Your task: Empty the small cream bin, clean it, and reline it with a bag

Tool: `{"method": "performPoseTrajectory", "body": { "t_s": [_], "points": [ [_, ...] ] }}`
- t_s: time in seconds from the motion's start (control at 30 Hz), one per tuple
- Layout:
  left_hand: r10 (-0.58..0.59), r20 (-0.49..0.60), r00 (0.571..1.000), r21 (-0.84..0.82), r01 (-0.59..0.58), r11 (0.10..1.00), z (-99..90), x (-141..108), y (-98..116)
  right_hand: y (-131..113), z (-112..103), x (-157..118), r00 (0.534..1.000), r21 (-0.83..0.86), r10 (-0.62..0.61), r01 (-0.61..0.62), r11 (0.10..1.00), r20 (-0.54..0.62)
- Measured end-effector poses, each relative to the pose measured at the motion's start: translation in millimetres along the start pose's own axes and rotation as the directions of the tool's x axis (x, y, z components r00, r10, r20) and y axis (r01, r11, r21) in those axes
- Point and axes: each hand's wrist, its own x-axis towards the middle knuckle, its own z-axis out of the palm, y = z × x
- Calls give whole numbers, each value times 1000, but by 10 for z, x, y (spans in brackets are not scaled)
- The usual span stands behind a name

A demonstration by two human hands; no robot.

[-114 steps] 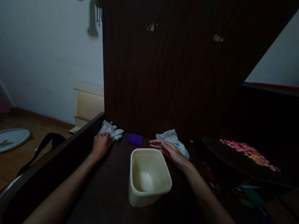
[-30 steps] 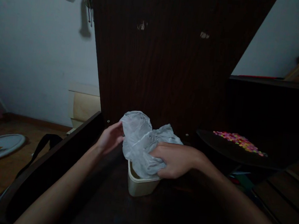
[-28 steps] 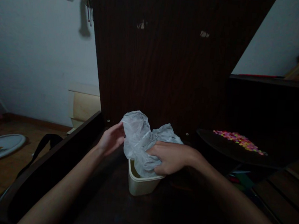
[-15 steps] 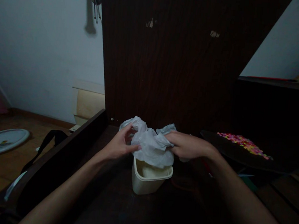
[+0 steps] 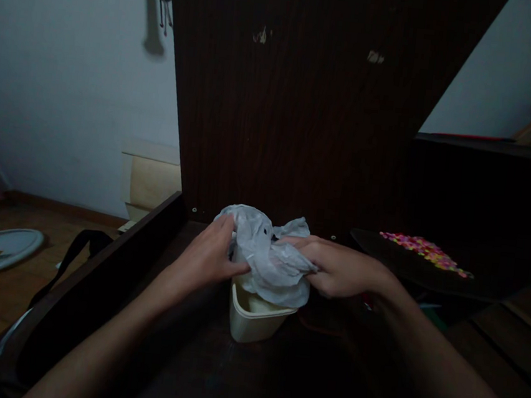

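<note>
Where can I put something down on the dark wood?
The dark wood looks bare before the cream tub, though it's dim. A thin strip shows between the left hand and raised side board. Crowded: over the tub, with whitish crumpled plastic and both hands.

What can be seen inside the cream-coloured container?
Inside the container, a bare part of the inner wall shows at the front. The whitish plastic bag covers the rest of the opening; the bottom cannot be seen.

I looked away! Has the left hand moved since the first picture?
Yes, the left hand moved rightward, away from the dark side board.
</note>
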Motion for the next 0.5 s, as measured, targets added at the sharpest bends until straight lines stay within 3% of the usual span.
{"method": "performPoseTrajectory", "body": {
  "t_s": [0.1,0.17,0.27,0.37,0.5],
  "points": [
    [-58,65,996,68,54,996,-211,-92,-65,9,119,83,993,-67,29,-22,998,111],
    [-82,10,997,165,79,983,-331,-150,-53,37,188,144,982,-106,55,-36,994,182],
    [53,-48,997,200,-42,979,-428,-183,59,89,283,251,959,-85,18,6,996,281],
    [270,155,950,39,-279,960,-404,-132,185,137,372,362,937,-71,34,-10,997,348],
    [382,372,846,-143,-354,924,-274,4,217,173,433,411,916,-59,56,-35,998,398]
  ]
}}
